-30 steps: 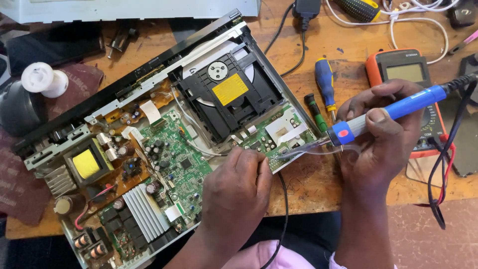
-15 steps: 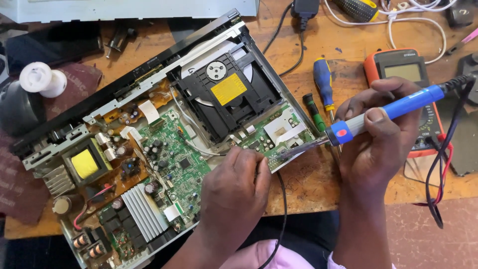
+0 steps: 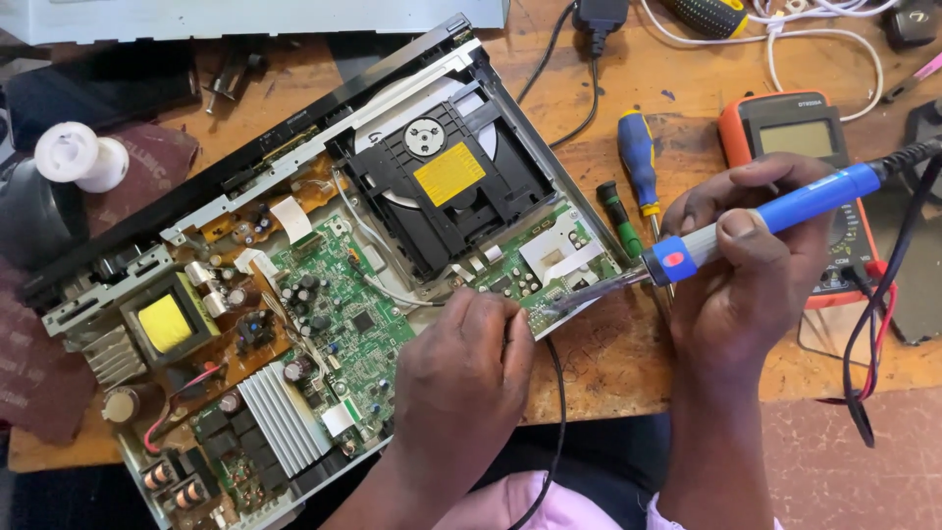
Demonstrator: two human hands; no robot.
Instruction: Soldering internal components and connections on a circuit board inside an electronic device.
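Here the soldering iron (image 3: 775, 211), in the right hand (image 3: 751, 285), meets the circuit board (image 3: 540, 285) beside the left hand (image 3: 466, 368).

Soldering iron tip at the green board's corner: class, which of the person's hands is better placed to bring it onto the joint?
Right. The right hand grips the soldering iron, its tip at the green circuit board corner; the left hand rests there beside it.

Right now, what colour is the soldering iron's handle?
Blue, with a grey collar and red dot; soldering iron, head view.
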